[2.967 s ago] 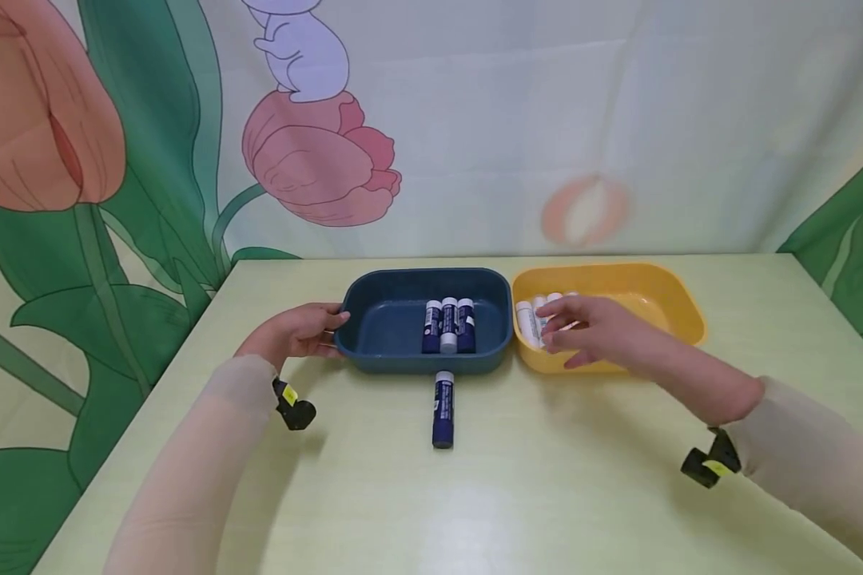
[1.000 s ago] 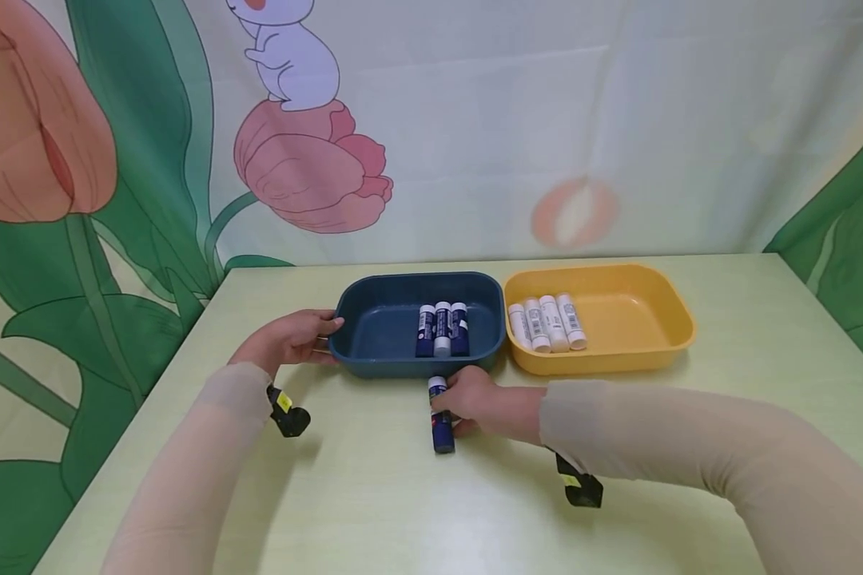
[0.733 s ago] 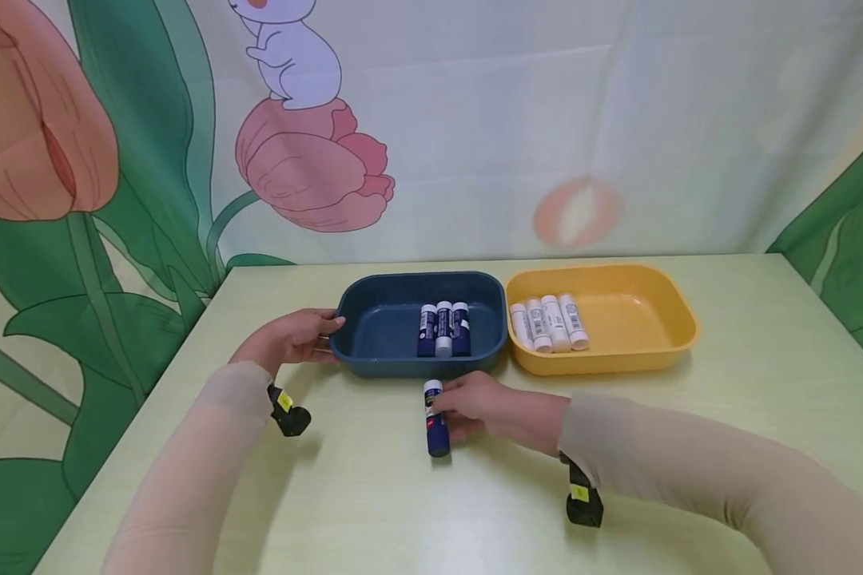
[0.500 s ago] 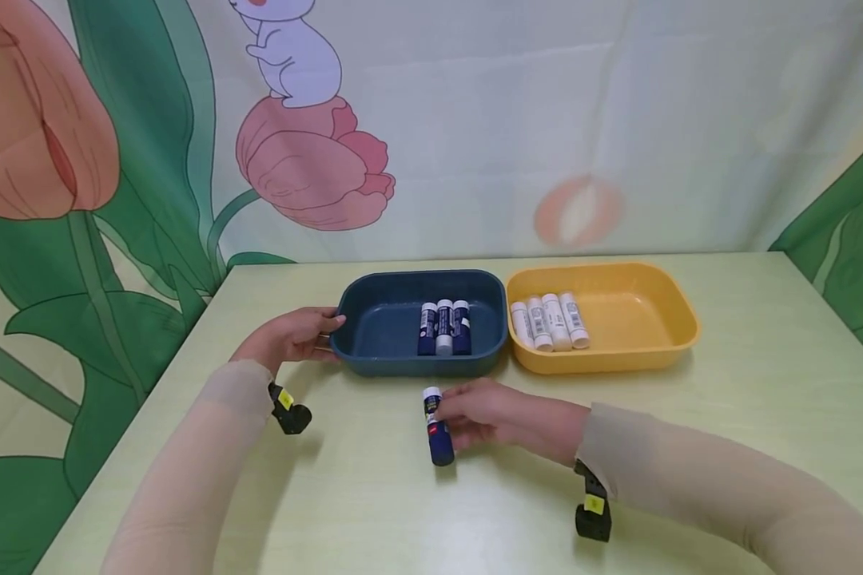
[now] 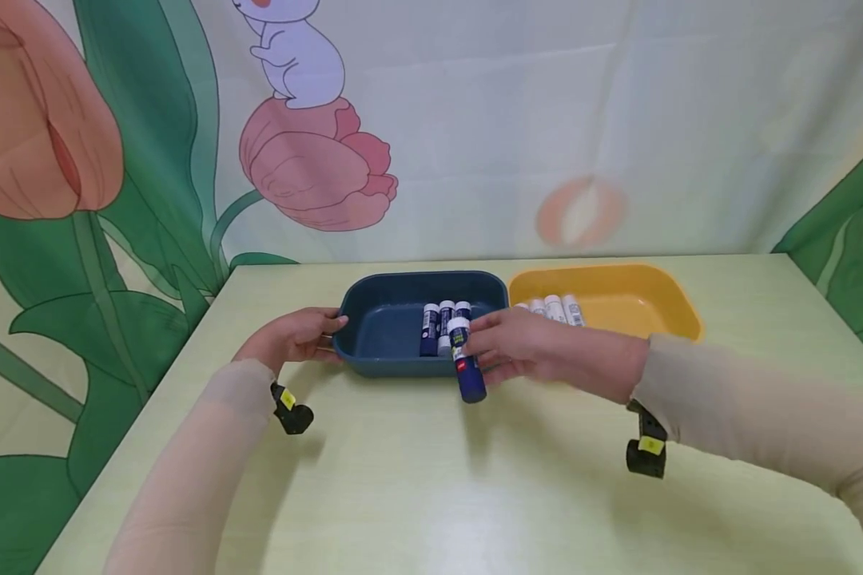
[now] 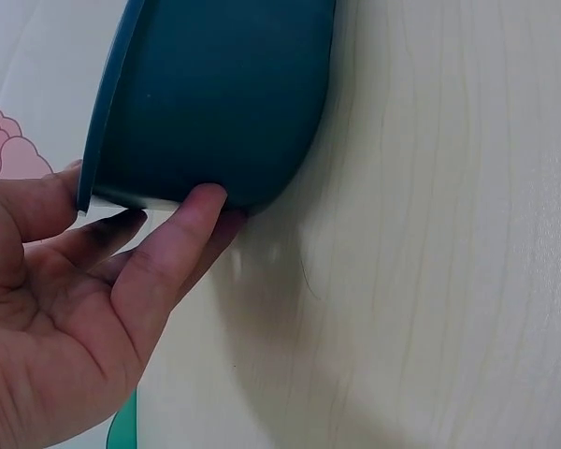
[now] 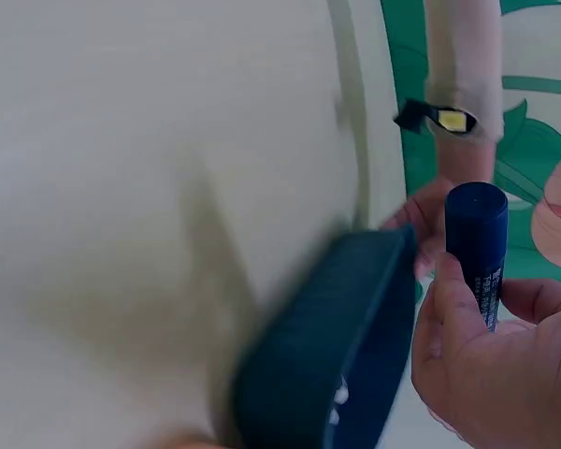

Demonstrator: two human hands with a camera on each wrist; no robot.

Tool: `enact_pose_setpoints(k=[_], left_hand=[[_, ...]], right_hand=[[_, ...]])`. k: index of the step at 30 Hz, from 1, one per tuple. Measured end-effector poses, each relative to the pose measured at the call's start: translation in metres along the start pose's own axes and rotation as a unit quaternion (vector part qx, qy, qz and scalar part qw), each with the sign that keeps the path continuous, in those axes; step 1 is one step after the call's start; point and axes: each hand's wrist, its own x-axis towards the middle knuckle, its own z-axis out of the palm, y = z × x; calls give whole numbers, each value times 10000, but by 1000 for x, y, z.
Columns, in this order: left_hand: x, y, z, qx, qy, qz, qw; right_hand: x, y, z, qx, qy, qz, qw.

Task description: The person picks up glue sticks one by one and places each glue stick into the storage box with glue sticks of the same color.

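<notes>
In the head view my right hand (image 5: 521, 345) pinches a dark blue glue stick (image 5: 467, 363) with a white end, tilted above the table by the front wall of the blue tray (image 5: 381, 367). The right wrist view shows thumb and fingers around that glue stick (image 7: 477, 229), its dark end up. Three more blue glue sticks (image 5: 430, 331) lie side by side in the tray, partly covered by the held one. My left hand (image 5: 298, 334) grips the tray's left end; in the left wrist view the thumb is at the rim and the fingers (image 6: 173, 248) touch the outer wall.
A yellow tray (image 5: 662, 307) stands right against the blue one. Several white sticks (image 5: 571, 310) lie in its left part, half hidden behind my right hand. The pale table (image 5: 403, 495) runs back to a printed curtain (image 5: 475, 160).
My right hand came left from the yellow tray, took the glue stick from the table in front of the blue tray, and has raised it up and right. The left hand stays on the blue tray.
</notes>
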Motion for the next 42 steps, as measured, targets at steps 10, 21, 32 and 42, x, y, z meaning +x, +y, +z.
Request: enact_pose_setpoints(k=[10,21,32,42], left_hand=[[0,1,-2,-53,-21,-45,10000],[0,2,-5,-64,-4,-44,10000],[4,0,-5,-120,2,-33,9999],[2,0,-4,-75,-7,-43,10000]], right_hand=[[1,-72,-29,-57,475,-544,9974],[18,-129,-42,-539,1028,-557,9917],[58,-121,-38,-1546,1369,-136,9784],[88,-88,-35,-2790,1279,357,9511]])
